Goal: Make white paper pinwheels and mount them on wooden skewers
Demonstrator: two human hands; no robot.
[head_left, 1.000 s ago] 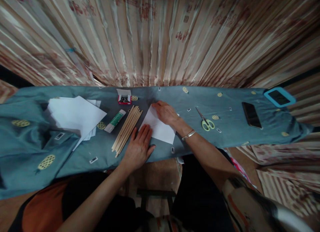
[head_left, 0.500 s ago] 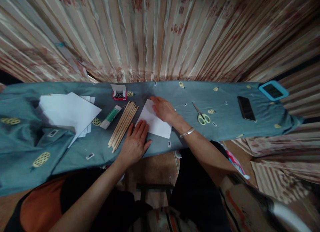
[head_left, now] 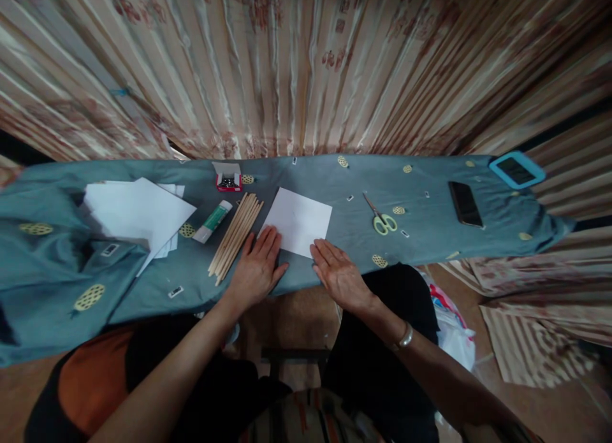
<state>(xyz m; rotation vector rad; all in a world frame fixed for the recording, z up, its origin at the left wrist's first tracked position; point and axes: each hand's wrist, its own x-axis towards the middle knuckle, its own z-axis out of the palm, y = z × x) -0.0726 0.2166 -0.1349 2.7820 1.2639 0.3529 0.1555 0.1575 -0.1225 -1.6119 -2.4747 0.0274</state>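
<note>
A white square of paper (head_left: 299, 221) lies flat on the blue cloth-covered table (head_left: 335, 181). My left hand (head_left: 257, 268) rests palm down at the table's near edge, its fingertips touching the paper's near left corner. My right hand (head_left: 338, 275) lies flat and open at the near edge too, fingertips just at the paper's near right corner. Neither hand holds anything. A bundle of wooden sticks (head_left: 236, 235) lies just left of my left hand.
A green-and-white glue stick (head_left: 213, 221), a small red box of pins (head_left: 228, 181) and a stack of white sheets (head_left: 138, 215) lie to the left. Yellow-handled scissors (head_left: 380, 218), a black phone (head_left: 465, 203) and a blue-cased device (head_left: 516, 169) lie to the right. Curtains hang behind.
My right hand has come off the far part of the paper and drawn back to the near edge, uncovering the whole sheet. The left hand has stayed in place.
</note>
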